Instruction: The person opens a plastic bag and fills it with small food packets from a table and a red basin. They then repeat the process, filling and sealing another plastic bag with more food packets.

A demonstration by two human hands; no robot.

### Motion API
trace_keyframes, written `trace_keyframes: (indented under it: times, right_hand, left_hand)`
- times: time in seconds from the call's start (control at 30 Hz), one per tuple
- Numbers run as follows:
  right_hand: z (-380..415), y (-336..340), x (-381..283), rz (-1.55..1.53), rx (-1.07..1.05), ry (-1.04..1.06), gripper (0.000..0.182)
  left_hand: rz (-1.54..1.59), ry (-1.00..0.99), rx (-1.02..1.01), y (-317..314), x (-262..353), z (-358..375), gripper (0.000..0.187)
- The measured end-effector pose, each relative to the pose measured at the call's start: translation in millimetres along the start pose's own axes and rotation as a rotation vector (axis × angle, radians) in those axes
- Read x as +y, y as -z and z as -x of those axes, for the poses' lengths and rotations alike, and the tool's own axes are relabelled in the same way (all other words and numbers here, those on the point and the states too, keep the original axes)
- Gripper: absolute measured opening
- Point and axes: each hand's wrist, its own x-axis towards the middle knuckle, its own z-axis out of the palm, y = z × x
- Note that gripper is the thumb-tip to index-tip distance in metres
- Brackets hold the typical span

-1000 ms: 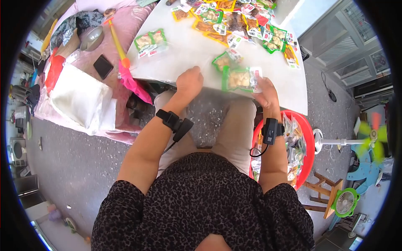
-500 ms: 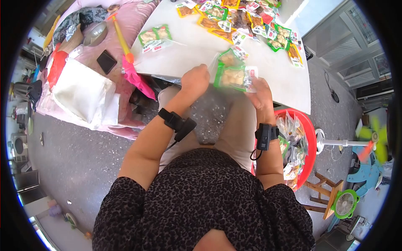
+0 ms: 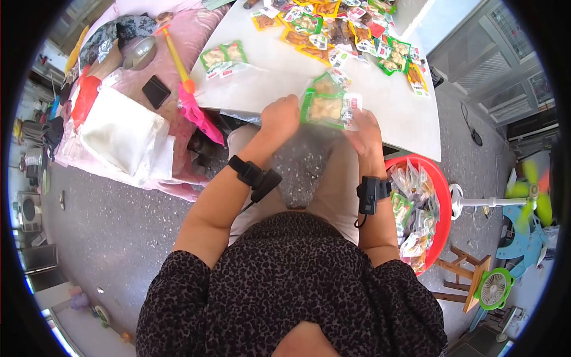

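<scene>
Above the front edge of the white table, my right hand (image 3: 364, 132) grips the white end of a green-edged food packet (image 3: 326, 109) with pale pieces inside. Behind it is a second green packet (image 3: 326, 85), and a thin clear plastic bag seems to surround both. My left hand (image 3: 281, 116) is closed in a pinch at the left of the packets, seemingly on the bag's edge, though the film is hard to make out. Farther left on the table lies another pair of green packets (image 3: 223, 55) in clear plastic.
Many yellow and green packets (image 3: 309, 37) are heaped at the table's far side. A red basin (image 3: 443, 208) full of packets stands by my right leg. On the pink-covered surface at left are white sheets (image 3: 122, 131), a phone (image 3: 156, 91) and a yellow-handled tool (image 3: 175, 59).
The held packets have shifted slightly left and now look flatter. My right hand stays on their white end, and my left hand has barely moved.
</scene>
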Motion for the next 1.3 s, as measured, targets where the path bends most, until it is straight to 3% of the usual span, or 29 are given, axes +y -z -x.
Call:
trace_keyframes:
  times: [0.3, 0.43, 0.63, 0.73, 1.07, 1.3]
  right_hand:
    - [0, -5, 7, 0.005, 0.056, 0.001, 0.003]
    - [3, -11, 20, -0.09, 0.011, 0.066, 0.004]
    - [13, -25, 20, 0.006, 0.17, 0.107, 0.004]
    - [5, -16, 22, -0.053, 0.034, 0.18, 0.003]
    - [4, -36, 47, -0.169, -0.019, -0.027, 0.004]
    - [9, -56, 65, -0.016, -0.206, -0.105, 0.018]
  left_hand:
    - [0.097, 0.06, -0.034, 2, 4, 4, 0.016]
    - [0.046, -0.031, 0.023, 1, 6, 5, 0.015]
    - [0.01, -0.037, 0.05, 12, 6, 3, 0.013]
    - [0.062, -0.041, 0.058, 8, 3, 1, 0.013]
    - [0.077, -0.151, 0.06, 20, 20, 4, 0.013]
    - [-0.016, -0.239, 0.05, 15, 23, 8, 0.014]
